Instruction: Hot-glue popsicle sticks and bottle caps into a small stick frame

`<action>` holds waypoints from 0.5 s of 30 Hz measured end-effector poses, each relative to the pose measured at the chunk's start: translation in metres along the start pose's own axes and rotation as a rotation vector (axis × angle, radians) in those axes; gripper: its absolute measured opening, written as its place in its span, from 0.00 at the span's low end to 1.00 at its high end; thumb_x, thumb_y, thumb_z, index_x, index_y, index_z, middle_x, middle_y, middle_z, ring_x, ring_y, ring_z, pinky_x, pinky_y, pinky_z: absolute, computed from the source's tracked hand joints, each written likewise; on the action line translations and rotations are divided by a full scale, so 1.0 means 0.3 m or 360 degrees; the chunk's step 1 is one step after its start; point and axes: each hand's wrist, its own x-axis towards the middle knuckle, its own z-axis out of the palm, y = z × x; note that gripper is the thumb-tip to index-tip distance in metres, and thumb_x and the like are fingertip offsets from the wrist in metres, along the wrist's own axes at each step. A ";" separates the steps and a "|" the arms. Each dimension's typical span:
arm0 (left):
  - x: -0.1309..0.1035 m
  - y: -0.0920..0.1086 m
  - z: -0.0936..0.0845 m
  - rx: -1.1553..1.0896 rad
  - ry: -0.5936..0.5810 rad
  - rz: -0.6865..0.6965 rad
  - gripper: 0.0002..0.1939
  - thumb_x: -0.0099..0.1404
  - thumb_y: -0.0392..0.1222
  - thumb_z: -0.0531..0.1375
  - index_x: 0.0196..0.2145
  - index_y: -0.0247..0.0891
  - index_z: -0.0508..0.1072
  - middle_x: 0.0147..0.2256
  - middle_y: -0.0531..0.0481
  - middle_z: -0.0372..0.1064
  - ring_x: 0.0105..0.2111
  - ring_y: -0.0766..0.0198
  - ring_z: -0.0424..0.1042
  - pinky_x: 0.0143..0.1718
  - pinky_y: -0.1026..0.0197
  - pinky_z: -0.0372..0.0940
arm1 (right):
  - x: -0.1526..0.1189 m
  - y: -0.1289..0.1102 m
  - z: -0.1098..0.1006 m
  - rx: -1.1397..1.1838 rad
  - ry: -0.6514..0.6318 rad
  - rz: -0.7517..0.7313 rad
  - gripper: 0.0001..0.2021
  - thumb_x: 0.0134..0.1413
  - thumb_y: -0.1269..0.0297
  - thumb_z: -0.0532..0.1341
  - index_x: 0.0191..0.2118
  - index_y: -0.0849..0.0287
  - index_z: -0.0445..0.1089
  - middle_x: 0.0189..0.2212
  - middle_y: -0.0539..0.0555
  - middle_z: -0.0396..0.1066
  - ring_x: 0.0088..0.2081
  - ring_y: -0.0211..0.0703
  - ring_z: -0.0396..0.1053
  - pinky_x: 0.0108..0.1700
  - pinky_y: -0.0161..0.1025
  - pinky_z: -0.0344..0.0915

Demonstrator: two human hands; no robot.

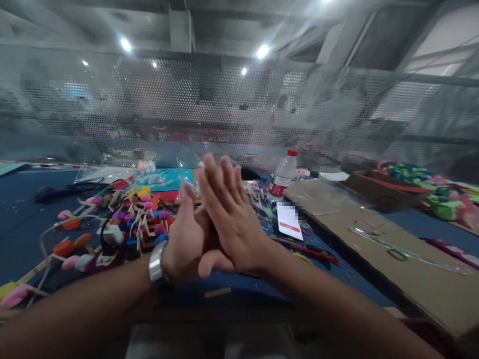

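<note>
My left hand [184, 238], with a silver watch [156, 263] on its wrist, is raised over the table's front part. My right hand [234, 219] is laid against it, palm toward palm, its fingers stretched upward and its thumb out. Much of the left hand is hidden behind the right one, though its visible fingers look straight. Nothing shows between the two palms. On the blue table below them lies a small wooden stick [217, 292]. To their left is a pile of wooden sticks with coloured pompoms [149, 219].
A red-capped bottle [283, 177], a phone [289, 222] and red-handled pliers [318, 253] are right of my hands. Farther right are a cardboard sheet [392, 259] and a cardboard box [385, 192] of colourful material. A white plug [112, 233] with a cable sits left. A perforated screen [217, 99] stands behind.
</note>
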 end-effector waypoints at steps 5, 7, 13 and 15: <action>-0.023 -0.029 -0.001 -0.0147 -0.0041 0.0019 0.34 0.70 0.67 0.49 0.69 0.65 0.48 0.72 0.67 0.42 0.73 0.48 0.28 0.70 0.36 0.48 | -0.012 -0.006 -0.002 -0.0028 -0.0191 -0.0229 0.53 0.51 0.26 0.54 0.73 0.56 0.42 0.74 0.52 0.41 0.74 0.63 0.25 0.72 0.60 0.24; -0.017 -0.032 -0.013 -0.0142 -0.0130 -0.0021 0.33 0.69 0.66 0.51 0.69 0.64 0.51 0.71 0.64 0.48 0.73 0.48 0.33 0.70 0.37 0.50 | -0.015 0.015 0.008 0.0009 -0.0185 -0.0230 0.52 0.51 0.27 0.54 0.73 0.55 0.44 0.74 0.55 0.41 0.74 0.65 0.28 0.72 0.60 0.24; -0.078 -0.056 0.045 -0.0091 0.0180 0.0083 0.41 0.65 0.68 0.55 0.70 0.68 0.42 0.71 0.70 0.45 0.72 0.51 0.22 0.71 0.39 0.48 | -0.027 0.008 0.025 0.0032 -0.0120 -0.0242 0.57 0.46 0.22 0.51 0.73 0.53 0.42 0.74 0.53 0.40 0.73 0.69 0.25 0.71 0.64 0.24; -0.107 -0.075 0.061 0.0005 0.0305 0.0047 0.43 0.65 0.67 0.55 0.70 0.70 0.36 0.71 0.75 0.41 0.72 0.52 0.19 0.72 0.38 0.47 | -0.038 0.002 0.026 0.0045 -0.0233 -0.0371 0.54 0.48 0.24 0.52 0.73 0.51 0.42 0.74 0.52 0.43 0.74 0.65 0.31 0.72 0.61 0.26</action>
